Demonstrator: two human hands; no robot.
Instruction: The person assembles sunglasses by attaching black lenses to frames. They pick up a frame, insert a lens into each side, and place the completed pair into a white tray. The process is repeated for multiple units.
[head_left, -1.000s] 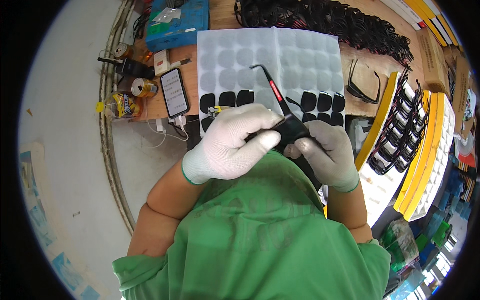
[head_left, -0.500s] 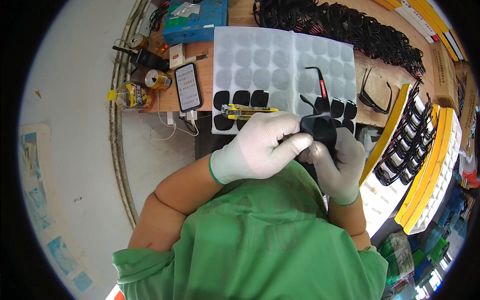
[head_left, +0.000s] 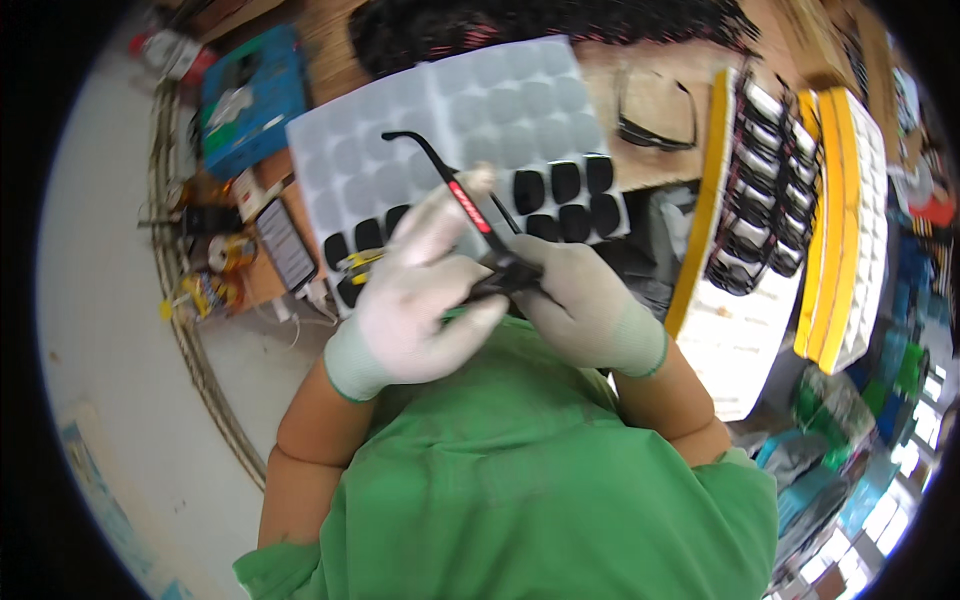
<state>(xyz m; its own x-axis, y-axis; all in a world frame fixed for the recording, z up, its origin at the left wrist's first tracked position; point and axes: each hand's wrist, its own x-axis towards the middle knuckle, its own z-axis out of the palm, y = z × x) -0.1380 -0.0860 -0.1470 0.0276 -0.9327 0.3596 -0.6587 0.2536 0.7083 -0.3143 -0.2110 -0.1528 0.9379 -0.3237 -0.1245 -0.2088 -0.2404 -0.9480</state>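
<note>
Head view: a worker in a green top and white gloves holds a pair of black glasses (head_left: 500, 268) close to the chest, over the near edge of the counter (head_left: 640, 85). Left hand (head_left: 415, 300) is closed round the frame front, w/ one finger stretched up along the raised temple arm (head_left: 455, 185), black w/ a red stripe and a hooked tip. Right hand (head_left: 580, 300) is curled shut on the frame's other side; the fingertips of both meet at the hinge area.

Behind the hands lies a grey blister tray (head_left: 470, 110) of round pockets: most look bare, while two short rows of dark lenses (head_left: 570, 195) sit at its near edge, so by that count much of the tray appears used, some left. Far side, a heap of black frames (head_left: 540, 25). At right, yellow-edged racks (head_left: 760, 190) stand packed w/ rows of glasses, apparently finished. One loose pair (head_left: 655, 125) rests between tray and racks. At left, a phone (head_left: 285, 245) and a blue box (head_left: 245, 85).
</note>
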